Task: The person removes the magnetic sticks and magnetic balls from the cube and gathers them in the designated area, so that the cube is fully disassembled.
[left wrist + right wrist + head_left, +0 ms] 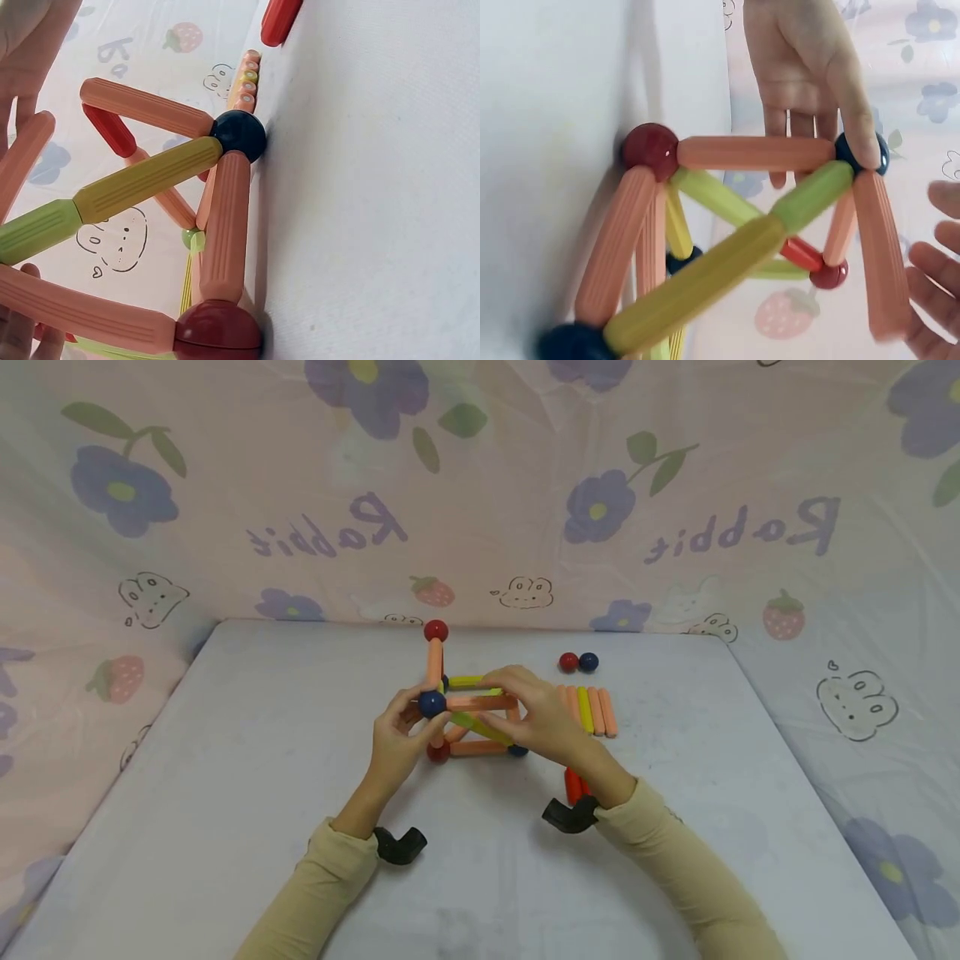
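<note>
A frame of magnetic rods and balls stands on the table, with orange, yellow, green and red rods. My left hand (393,735) pinches a dark blue ball (432,703) at its upper near corner, thumb on the near side. From this ball an orange rod (476,702) runs right, and a green-and-yellow pair (705,281) slants down to another blue ball (240,136). My right hand (551,718) is around the orange rod's far end, its fingers (937,262) spread and seemingly apart from it. A red ball (438,751) forms the lower left corner; another red ball (436,631) tops an upright orange rod.
Right of the frame lies a row of orange and yellow rods (587,710). Behind them sit a loose red ball (568,662) and blue ball (588,662). Red rods (577,785) lie near the right wrist. A printed curtain (480,527) surrounds the white table (225,793).
</note>
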### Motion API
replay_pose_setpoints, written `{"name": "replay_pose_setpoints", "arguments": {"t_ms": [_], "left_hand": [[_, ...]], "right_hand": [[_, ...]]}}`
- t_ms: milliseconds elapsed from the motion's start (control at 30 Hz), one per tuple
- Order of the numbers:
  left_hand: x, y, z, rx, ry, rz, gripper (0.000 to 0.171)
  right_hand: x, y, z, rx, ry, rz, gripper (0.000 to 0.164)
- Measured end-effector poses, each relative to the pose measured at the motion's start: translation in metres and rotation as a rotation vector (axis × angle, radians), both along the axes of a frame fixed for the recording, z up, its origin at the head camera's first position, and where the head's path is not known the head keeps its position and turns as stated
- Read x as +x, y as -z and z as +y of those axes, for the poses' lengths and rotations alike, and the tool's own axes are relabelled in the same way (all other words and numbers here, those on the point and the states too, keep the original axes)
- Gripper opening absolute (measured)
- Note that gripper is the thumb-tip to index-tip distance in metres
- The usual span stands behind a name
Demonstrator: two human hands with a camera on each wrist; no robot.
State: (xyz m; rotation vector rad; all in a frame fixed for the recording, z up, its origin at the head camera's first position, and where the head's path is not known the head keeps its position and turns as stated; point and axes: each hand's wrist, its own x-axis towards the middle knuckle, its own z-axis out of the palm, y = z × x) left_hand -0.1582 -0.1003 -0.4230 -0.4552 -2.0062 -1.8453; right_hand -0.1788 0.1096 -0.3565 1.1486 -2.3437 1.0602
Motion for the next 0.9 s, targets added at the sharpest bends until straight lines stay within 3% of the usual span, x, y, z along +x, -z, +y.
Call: {"name": "replay_pose_setpoints", "arguments": {"t_ms": [233,533,900], "left_hand": [[0.0,-0.001,0.0,-0.004,-0.003,0.001,0.042],[0.0,-0.002,-0.001,-0.002,0.0,-0.014,0.044],[0.0,-0.003,-0.006,-0.019,0.042,-0.009,0.042]], "right_hand": [[-0.003,-0.001,-0.02,0.13,-0.061,-0.023,0.031],[-0.009,0.004,-0.029,0.145,-0.068,0.059,0.023],[-0.006,0.004,-0.028,0.164,-0.058,-0.009,0.024]]}}
